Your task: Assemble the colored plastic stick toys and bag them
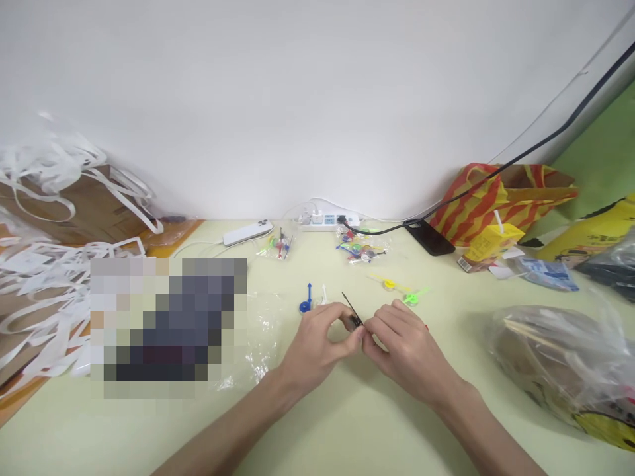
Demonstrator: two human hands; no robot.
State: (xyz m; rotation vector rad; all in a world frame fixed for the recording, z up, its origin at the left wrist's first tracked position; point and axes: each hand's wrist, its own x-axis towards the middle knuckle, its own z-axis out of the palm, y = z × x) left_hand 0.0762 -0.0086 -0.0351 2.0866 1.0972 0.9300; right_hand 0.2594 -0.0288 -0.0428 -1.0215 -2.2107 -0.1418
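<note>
Your one camera was worn on your head and looked forward and down over the table (342, 423). Its view was wide: the cardboard box (64, 211) stood at nine o'clock, the plastic bag (555, 357) at four. The wall (317, 99), faced nearly square on, filled the twelve o'clock side. Your left hand (311, 340) and right hand (404, 337) met at five o'clock from centre, near the lens; the power strip (327, 220), farther off, lay just toward twelve. Your left forearm (228, 423) entered from seven.
</note>
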